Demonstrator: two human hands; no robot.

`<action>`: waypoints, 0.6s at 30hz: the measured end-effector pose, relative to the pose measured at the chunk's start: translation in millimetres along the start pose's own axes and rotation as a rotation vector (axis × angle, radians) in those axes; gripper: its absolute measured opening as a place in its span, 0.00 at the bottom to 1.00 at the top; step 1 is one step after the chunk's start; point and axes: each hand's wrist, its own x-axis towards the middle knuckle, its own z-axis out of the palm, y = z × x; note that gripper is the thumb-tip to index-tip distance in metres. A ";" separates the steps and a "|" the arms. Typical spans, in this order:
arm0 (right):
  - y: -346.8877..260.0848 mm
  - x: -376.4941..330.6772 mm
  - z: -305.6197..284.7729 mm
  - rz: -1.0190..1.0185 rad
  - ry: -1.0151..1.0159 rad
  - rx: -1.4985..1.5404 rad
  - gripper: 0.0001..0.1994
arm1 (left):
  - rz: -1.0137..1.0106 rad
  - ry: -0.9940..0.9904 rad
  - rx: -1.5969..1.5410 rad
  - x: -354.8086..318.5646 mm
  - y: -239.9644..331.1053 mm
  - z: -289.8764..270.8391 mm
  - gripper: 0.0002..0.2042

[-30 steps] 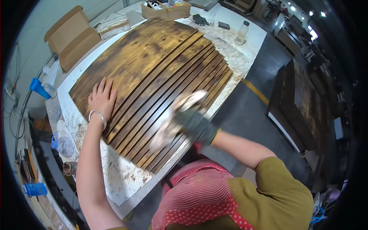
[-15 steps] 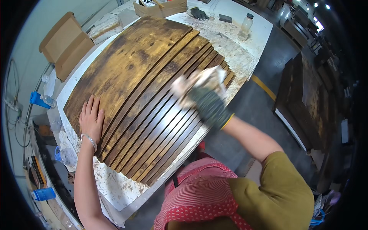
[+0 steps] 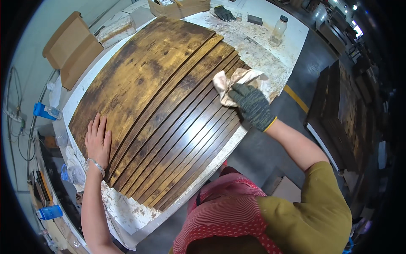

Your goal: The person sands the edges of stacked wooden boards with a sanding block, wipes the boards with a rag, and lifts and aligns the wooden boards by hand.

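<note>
Gloved right hand point(image 3: 253, 106) grips rag point(image 3: 234, 80) on stained wood panel's point(image 3: 160, 97) right edge; left hand point(image 3: 98, 142) flat, open on panel; near-empty glass jar point(image 3: 278, 31) on counter point(image 3: 270, 55)

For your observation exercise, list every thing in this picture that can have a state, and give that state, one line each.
Left hand: bare, flat on the panel, fingers spread.
Right hand: gloved, pressing the rag.
Rag: crumpled, stained, on the panel's far edge.
Wooden panel: lying flat, dark-stained, grooved.
Jar: upright, lid on.
Cardboard box: open, flaps up.
Spare glove: lying unused.
</note>
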 end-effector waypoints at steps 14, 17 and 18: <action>156.0 -32.4 -23.7 0.524 -0.181 -0.224 0.17 | -0.019 -0.069 0.044 2.1 0.3 -4.1 0.25; 127.9 -32.0 -57.4 0.361 0.015 -0.221 0.23 | 0.005 -0.044 0.017 -0.7 -0.4 -5.3 0.25; 103.3 -23.1 -54.2 0.159 0.032 -0.259 0.25 | 0.011 -0.052 0.015 0.1 -1.6 -5.1 0.25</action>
